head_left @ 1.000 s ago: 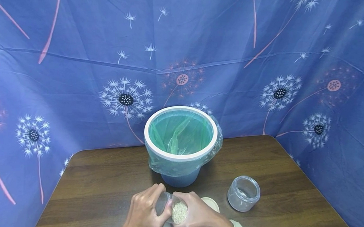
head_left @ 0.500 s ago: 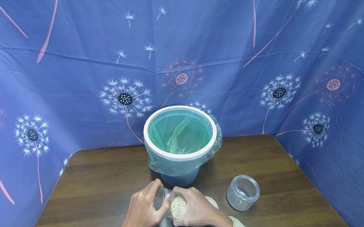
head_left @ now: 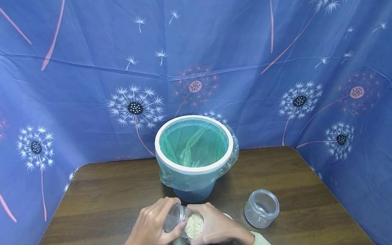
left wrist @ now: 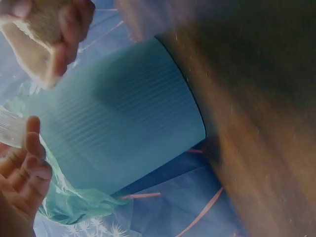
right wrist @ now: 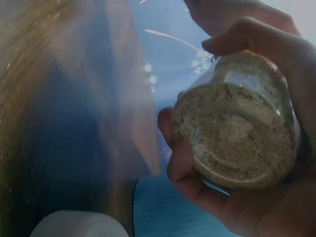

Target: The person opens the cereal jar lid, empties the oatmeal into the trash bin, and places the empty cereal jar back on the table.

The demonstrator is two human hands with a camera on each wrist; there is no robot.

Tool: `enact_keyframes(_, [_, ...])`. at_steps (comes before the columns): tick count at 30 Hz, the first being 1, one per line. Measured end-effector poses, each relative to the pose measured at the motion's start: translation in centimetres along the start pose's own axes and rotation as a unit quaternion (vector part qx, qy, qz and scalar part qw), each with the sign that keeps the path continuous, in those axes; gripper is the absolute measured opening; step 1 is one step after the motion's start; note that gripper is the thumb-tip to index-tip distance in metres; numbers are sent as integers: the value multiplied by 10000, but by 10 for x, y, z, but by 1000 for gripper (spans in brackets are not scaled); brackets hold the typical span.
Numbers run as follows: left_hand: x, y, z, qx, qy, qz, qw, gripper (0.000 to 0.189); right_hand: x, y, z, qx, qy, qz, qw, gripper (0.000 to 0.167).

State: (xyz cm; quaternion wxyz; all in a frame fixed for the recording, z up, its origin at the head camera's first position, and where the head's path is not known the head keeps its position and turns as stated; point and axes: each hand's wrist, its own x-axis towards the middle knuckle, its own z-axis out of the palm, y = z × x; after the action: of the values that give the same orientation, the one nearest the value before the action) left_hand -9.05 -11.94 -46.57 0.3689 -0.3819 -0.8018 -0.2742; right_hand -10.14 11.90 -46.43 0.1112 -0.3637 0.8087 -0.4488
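In the head view my right hand (head_left: 215, 224) grips a clear jar with pale flakes (head_left: 193, 225) like oats inside. The jar lies tipped over, and its flake-covered base (right wrist: 232, 136) faces the right wrist camera. On the jar's other end, my left hand (head_left: 153, 224) holds a clear piece with a ridged ring (head_left: 180, 212) between thumb and fingers. Left fingers (left wrist: 32, 143) curl at that ridged clear piece in the left wrist view. Both hands are close together over the table, in front of a lined bin (head_left: 195, 170).
A clear jar with no lid (head_left: 262, 208) stands upright on the right of the wooden table (head_left: 96, 207). A pale round lid (right wrist: 79, 224) lies near the right hand, mostly hidden in the head view. The bin's green liner hangs over its white rim. Patterned blue cloth (head_left: 234, 90) hangs behind.
The clear piece in my left hand has turned, showing more of its side and ridged ring. My right hand has shifted slightly and covers more of the pale lid.
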Motion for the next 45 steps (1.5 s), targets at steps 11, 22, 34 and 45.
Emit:
enact_keyframes(11, [9, -4, -2, 104, 485, 1321, 9900, 55, -1, -1, -4, 496, -994, -400, 9930, 50])
enact_keyframes(22, [9, -2, 0, -66, 587, 1540, 9863, 45, -1, 1, 3, 385, -970, -771, 9916, 50])
enact_keyframes(34, [6, 0, 3, -183, 756, 1421, 9868, 41, -2, 2, 10, 320, -864, -858, 9920, 47])
enact_keyframes(45, [8, 0, 2, -240, 820, 1442, 9859, 41, -1, 2, 11, 325, -836, -731, 9933, 46])
